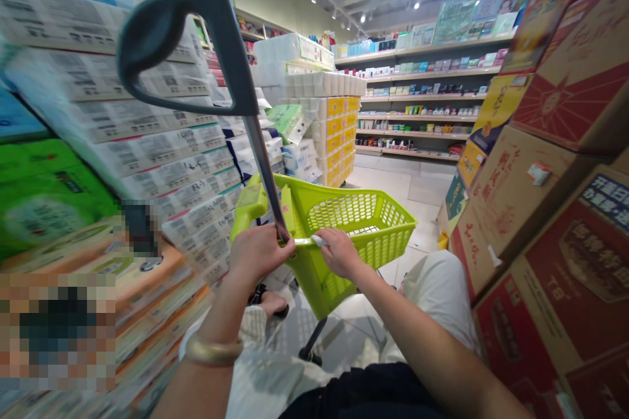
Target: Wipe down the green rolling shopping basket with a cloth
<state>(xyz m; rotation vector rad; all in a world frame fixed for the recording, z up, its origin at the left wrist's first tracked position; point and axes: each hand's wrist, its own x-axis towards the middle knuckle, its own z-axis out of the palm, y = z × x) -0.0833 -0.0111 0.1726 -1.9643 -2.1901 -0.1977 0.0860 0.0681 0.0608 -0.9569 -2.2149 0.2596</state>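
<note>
A lime-green shopping cart point(363, 209) with perforated sides stands on the floor in front of my knees. Its metal pole point(266, 167) leans up past my face and carries a dark grey loop handle point(240, 55). My left hand point(258, 252) is closed round the near rim at the foot of the pole, with a gold-coloured bangle point(213, 350) on that wrist. To its right, my right hand point(339, 252) is closed on the same rim. A small white piece point(319, 241) shows at its fingertips; I cannot tell what it is.
Stacked paper packs point(171, 137) rise on the left above orange packs point(167, 314). Cardboard cartons point(531, 190) wall the right side. Tiled floor point(393, 177) leads to product shelves point(417, 98) at the back. A person's sandalled foot point(272, 303) is beside the cart.
</note>
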